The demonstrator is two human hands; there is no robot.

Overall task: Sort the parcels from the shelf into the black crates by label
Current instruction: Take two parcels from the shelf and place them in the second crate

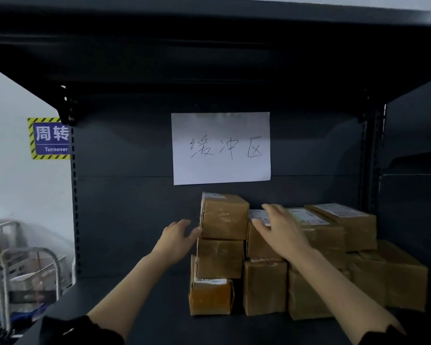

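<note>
Several brown cardboard parcels with white labels are stacked on the dark shelf (135,302), right of its middle. The top parcel (225,216) of the left stack stands highest. My left hand (177,236) is open at its left side, fingertips about touching its lower left edge. My right hand (281,229) is open, fingers spread, lying over the label of the neighbouring parcel (259,242) just right of the top one. Neither hand grips anything. No black crates are in view.
A white paper sign (220,148) with handwriting hangs on the shelf's back panel above the parcels. Another shelf board runs overhead. At the left are a wall sign reading "Turnover" (50,138) and metal cart frames (23,275) below it.
</note>
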